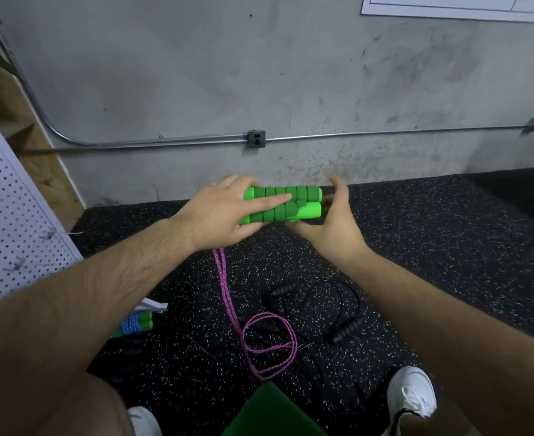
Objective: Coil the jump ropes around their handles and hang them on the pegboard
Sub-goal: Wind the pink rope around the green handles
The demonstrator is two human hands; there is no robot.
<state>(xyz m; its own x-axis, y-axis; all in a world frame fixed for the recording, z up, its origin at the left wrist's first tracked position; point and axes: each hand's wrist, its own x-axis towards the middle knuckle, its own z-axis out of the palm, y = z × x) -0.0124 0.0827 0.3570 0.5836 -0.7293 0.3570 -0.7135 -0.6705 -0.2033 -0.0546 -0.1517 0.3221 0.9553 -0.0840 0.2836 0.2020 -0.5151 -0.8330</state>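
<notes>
Clearly, the pair of green handles lies side by side in front of the chest, long axis running left to right, roughly level and parallel to the wall behind. The left hand grips their left half, forefinger laid straight along the foam. The right hand cups the right end with fingers spread. It is blurred, so I cannot tell whether it grips anything there. The pink rope drops from under the left hand to loose loops on the speckled floor, directly below and between the forearms, crossing the black jump rope. Winding probably falls to the right hand, which must reach down and across for the slack. The pegboard stands to the left, nearer the left arm, with open air between. A coiled blue rope lies near its foot.
</notes>
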